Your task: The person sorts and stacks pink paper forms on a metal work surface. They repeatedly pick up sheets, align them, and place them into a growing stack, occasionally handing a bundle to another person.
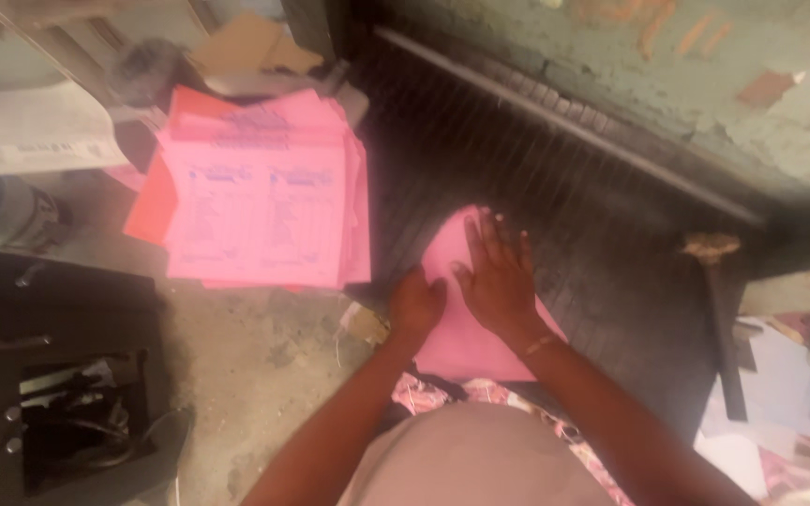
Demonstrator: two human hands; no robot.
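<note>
While your right hand (497, 279) lay spread flat and your left hand (416, 305) curled on the plain pink sheet (461, 328) atop the dark ribbed surface (611, 244), printed pink papers (260, 192) lay stacked at ten o'clock.

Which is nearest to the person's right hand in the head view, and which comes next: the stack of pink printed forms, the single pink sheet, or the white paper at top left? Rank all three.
1. Single pink sheet: directly under the right hand.
2. Stack of pink printed forms: up and to the left.
3. White paper: far top left corner.
</note>
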